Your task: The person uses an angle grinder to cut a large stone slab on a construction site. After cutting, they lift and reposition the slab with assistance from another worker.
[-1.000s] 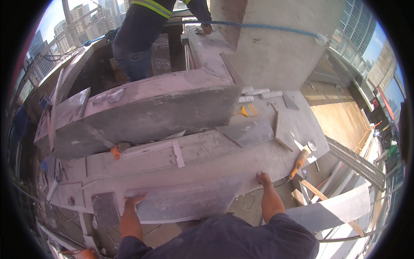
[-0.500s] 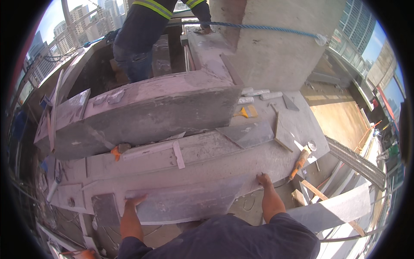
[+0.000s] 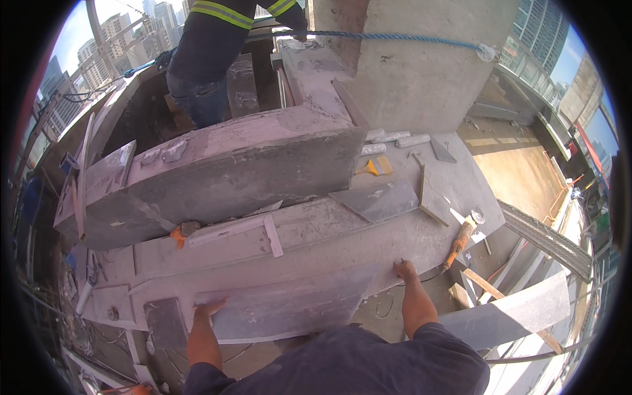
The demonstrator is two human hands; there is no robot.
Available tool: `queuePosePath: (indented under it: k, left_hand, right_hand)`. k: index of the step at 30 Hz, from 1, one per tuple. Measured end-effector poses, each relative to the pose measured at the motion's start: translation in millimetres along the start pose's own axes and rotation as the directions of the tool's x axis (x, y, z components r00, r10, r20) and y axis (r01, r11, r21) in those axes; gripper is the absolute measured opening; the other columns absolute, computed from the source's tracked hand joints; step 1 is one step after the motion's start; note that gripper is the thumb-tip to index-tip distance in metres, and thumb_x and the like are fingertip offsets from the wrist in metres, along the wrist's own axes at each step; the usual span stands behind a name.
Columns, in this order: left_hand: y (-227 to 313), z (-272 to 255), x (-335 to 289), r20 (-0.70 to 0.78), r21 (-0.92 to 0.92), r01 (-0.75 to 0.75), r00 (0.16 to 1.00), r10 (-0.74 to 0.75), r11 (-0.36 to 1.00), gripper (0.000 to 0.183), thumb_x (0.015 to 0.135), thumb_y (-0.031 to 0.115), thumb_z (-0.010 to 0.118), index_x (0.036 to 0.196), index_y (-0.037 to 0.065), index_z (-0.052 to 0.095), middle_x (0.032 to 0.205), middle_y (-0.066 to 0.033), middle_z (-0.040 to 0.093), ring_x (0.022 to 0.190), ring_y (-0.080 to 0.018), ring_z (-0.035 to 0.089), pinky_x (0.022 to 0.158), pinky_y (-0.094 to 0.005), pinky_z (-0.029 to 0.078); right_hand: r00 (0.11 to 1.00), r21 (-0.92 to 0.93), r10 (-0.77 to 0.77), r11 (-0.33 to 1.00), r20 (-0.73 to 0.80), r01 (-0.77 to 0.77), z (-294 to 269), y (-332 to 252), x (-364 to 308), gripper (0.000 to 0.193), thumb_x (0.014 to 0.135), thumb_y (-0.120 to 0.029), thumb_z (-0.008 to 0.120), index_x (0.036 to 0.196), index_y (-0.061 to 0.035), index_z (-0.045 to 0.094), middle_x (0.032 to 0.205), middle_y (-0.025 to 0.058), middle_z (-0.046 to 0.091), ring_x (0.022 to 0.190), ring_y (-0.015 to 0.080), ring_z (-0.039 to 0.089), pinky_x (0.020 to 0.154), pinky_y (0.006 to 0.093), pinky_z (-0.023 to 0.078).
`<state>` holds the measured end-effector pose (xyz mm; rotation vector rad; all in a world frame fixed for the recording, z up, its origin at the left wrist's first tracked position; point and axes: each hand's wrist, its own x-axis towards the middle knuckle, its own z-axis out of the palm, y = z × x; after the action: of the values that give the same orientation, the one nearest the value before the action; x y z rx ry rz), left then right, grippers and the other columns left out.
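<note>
A long grey board (image 3: pixel 289 306) lies in front of me along the near edge of the concrete ledge (image 3: pixel 316 245). My left hand (image 3: pixel 212 307) rests on its left end with the fingers stretched out. Beyond its right end, my right hand (image 3: pixel 405 268) is closed against the ledge. Whatever those fingers may hold is too small to make out. To the right of that hand lies an orange angle grinder (image 3: pixel 462 240) with a pale disc. A dark square tile (image 3: pixel 165 322) sits just left of my left hand.
Behind the ledge rises a low concrete wall (image 3: pixel 217 176), with a person (image 3: pixel 210 52) in a reflective-striped top beyond it. A yellow paintbrush (image 3: pixel 376 166), a hammer (image 3: pixel 421 174), an angled strip (image 3: pixel 268 230) and grey offcuts (image 3: pixel 378 199) lie about. A blue rope (image 3: pixel 395 38) crosses the back.
The whole view has shifted slightly. Both hands stay at nearly the same places, left on the board and right on the ledge.
</note>
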<state>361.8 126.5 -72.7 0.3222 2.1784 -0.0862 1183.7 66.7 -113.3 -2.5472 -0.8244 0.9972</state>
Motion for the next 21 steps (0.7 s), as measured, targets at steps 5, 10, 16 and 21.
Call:
queuePosePath:
  k: [5, 10, 16, 21]
  left_hand:
    - [-12.7, -16.9, 26.6, 0.101, 0.250, -0.126, 0.989, 0.104, 0.960, 0.179, 0.058, 0.084, 0.093, 0.168, -0.014, -0.008, 0.181, -0.0276, 0.014, 0.169, -0.0323, 0.018, 0.137, -0.0462, 0.016]
    - [-3.0, -7.8, 23.4, 0.095, 0.172, -0.116, 0.990, 0.100, 0.978, 0.175, 0.058, 0.074, 0.098, 0.169, -0.010, -0.007, 0.181, -0.0253, 0.015, 0.168, -0.0343, 0.020, 0.135, -0.0514, 0.020]
    - [-12.9, -16.3, 11.2, 0.034, 0.047, -0.075, 0.997, 0.074, 0.996, 0.171, 0.059, 0.063, 0.104, 0.171, -0.005, -0.006, 0.182, -0.0225, 0.015, 0.166, -0.0367, 0.023, 0.132, -0.0577, 0.024]
    - [0.7, -9.2, -18.5, -0.011, -0.054, 0.019, 1.000, -0.020, 0.998, 0.170, 0.060, 0.051, 0.109, 0.173, 0.002, -0.008, 0.183, -0.0199, 0.014, 0.166, -0.0403, 0.022, 0.130, -0.0666, 0.025]
  right_hand:
    - [0.999, -0.030, -0.043, 0.999, 0.014, 0.044, 8.2, -7.5, 7.8, 0.061, 0.095, -0.040, 0.069, 0.128, 0.0114, 0.072, 0.095, 0.0274, 0.080, 0.080, 0.0349, 0.082, 0.080, 0.0453, 0.064]
    - [0.999, -0.026, -0.037, 0.999, -0.033, 0.036, 5.1, 8.5, 13.9, 0.061, 0.095, -0.042, 0.070, 0.127, 0.0103, 0.073, 0.093, 0.0265, 0.080, 0.080, 0.0350, 0.081, 0.080, 0.0455, 0.064]
    - [0.999, 0.001, -0.023, 1.000, 0.023, 0.023, 9.6, -6.5, 5.5, 0.060, 0.096, -0.041, 0.070, 0.131, 0.0082, 0.072, 0.096, 0.0269, 0.080, 0.081, 0.0347, 0.082, 0.077, 0.0447, 0.065]
    - [1.000, -0.017, -0.025, 1.000, -0.007, 0.024, 3.2, -4.6, 3.1, 0.057, 0.098, -0.039, 0.071, 0.126, 0.0102, 0.073, 0.096, 0.0254, 0.080, 0.082, 0.0339, 0.082, 0.076, 0.0436, 0.065]
